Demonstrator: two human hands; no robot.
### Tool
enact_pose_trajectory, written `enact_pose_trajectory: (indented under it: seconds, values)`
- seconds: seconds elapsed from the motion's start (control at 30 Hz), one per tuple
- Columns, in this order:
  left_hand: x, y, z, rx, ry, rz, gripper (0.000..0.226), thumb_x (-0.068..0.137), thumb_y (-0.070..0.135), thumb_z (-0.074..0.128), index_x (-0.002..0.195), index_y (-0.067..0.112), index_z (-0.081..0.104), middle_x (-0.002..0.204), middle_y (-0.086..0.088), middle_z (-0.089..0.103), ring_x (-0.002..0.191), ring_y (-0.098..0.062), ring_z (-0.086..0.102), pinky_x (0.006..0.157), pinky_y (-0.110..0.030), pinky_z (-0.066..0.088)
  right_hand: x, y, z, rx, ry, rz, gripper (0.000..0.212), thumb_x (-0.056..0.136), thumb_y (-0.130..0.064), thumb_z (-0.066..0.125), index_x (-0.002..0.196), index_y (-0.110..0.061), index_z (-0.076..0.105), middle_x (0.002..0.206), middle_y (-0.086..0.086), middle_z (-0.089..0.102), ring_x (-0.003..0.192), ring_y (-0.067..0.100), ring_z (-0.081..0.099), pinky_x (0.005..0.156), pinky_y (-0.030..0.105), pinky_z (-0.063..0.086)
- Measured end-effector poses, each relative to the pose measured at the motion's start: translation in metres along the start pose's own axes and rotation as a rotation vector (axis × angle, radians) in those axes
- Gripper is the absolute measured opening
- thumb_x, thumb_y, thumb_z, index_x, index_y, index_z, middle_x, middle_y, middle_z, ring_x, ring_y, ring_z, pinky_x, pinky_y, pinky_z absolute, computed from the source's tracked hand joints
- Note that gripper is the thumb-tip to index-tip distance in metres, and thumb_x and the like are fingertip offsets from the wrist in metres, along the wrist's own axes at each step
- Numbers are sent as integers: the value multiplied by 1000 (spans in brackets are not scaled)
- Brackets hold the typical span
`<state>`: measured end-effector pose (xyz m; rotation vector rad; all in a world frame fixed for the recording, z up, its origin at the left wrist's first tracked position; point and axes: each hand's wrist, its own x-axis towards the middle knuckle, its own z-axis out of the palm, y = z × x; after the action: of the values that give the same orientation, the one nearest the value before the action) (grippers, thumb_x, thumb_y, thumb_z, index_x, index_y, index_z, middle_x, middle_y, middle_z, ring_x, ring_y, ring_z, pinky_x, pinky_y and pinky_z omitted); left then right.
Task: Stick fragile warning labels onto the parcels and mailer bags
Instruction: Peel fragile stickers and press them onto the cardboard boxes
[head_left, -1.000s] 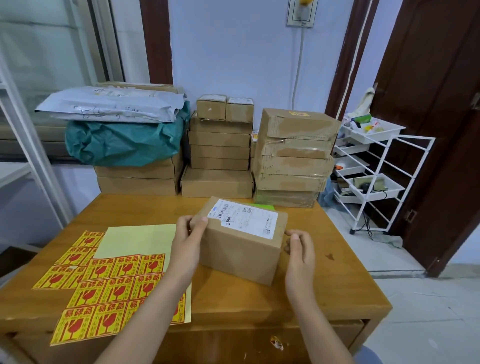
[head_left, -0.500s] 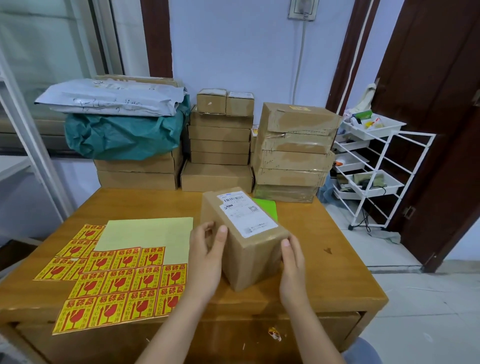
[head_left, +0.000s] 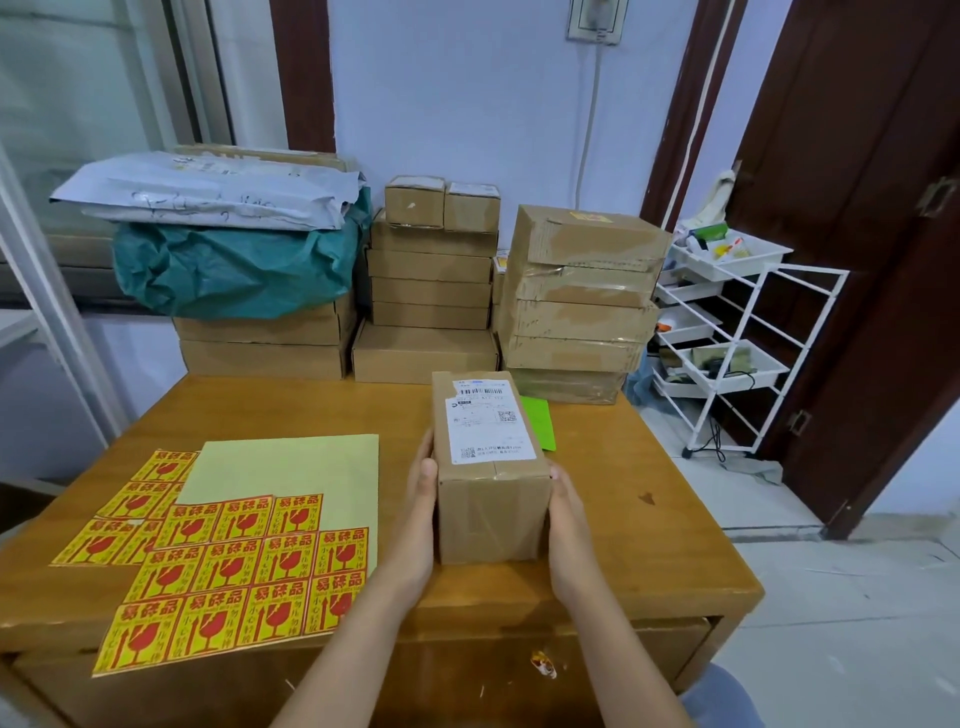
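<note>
Fingers of both hands lie straight and flat against the long sides of the parcel (head_left: 491, 483), the left hand (head_left: 422, 499) pressed to its left face and the right hand (head_left: 566, 512) to its right, so the box is squeezed between two palms and not pinched. It stands on the table (head_left: 649, 551) near the front edge, a little right of the middle, with its long axis running from the front edge toward the back, and its white shipping label (head_left: 488, 418) fills most of the top. What matters next is the sheet of fragile labels (head_left: 244, 577), which lies flat toward the front left corner, just beside the left wrist and well apart from the right hand. The left hand is therefore the nearer one for peeling a sticker, while the right could steady the box. Bare cardboard shows on the near end face and on the strip of the top nearest the person, likely the free spots for a sticker.
</note>
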<state>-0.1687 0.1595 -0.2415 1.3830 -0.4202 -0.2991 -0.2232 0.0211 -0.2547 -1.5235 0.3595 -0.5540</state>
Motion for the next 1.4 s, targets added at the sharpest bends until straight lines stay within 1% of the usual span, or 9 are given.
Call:
enact_pose_trajectory:
  seconds: [0.2,0.33,0.6,0.73,0.87,1.0,1.13,1.27,1.4]
  values:
    - [-1,-2,-3,40,60,6,103,51,100,31,142,51,30,144,17,43,130,-8,42,107,-40,40,-2,-4,1,-62,-3,28,30,103,-37,34,116,-34,61,120,-10,61,116,6,53,103,35,42]
    - [-1,-2,-3,42,62,4,95,57,98,32,140,52,31,143,17,44,130,-8,43,107,-46,40,-5,-11,3,-51,0,27,30,104,-32,32,108,-38,61,112,-15,62,109,1,54,87,20,43]
    - [0,-3,-6,119,96,10,85,66,92,33,136,43,41,140,14,45,127,-6,43,108,-43,39,-10,-10,3,2,98,-39,32,104,-24,34,98,-31,64,103,-5,67,97,-2,60,84,20,47]
    - [-9,0,-4,173,90,32,52,80,68,34,128,48,37,134,17,42,126,-3,39,109,-33,35,-19,-11,2,-50,327,-249,21,92,-36,40,98,-30,59,100,-10,62,97,3,57,80,18,44]
    - [-10,-1,-6,110,137,40,47,82,61,38,126,43,41,126,22,48,121,-1,44,108,-38,39,-33,-20,1,-208,405,-635,14,87,-28,40,92,-30,53,88,-20,51,82,1,50,73,12,39]
    - [-15,8,-7,-15,164,109,22,96,32,45,117,37,47,122,17,52,116,0,49,100,-25,43,-54,-31,20,-357,211,-884,21,91,-16,42,79,-11,58,75,-2,54,71,9,51,65,18,38]
    - [-20,32,-29,-42,246,239,24,97,14,48,118,26,50,122,10,56,111,5,53,92,-9,40,-65,-23,52,-481,-53,-1014,22,96,-17,42,86,-8,60,77,3,58,73,13,54,64,24,45]
    - [-22,50,-83,252,396,295,21,98,18,47,115,30,53,119,13,55,114,-2,50,96,-21,40,-58,-21,90,-607,-334,-656,30,94,-27,41,113,-12,60,109,-7,57,98,8,55,82,27,49]
    - [-7,45,-142,754,388,202,25,98,15,44,118,14,60,124,-3,57,122,-20,45,99,-34,35,-29,-22,131,-722,-557,-384,38,99,-20,43,137,-15,45,134,-5,46,126,7,41,106,23,34]
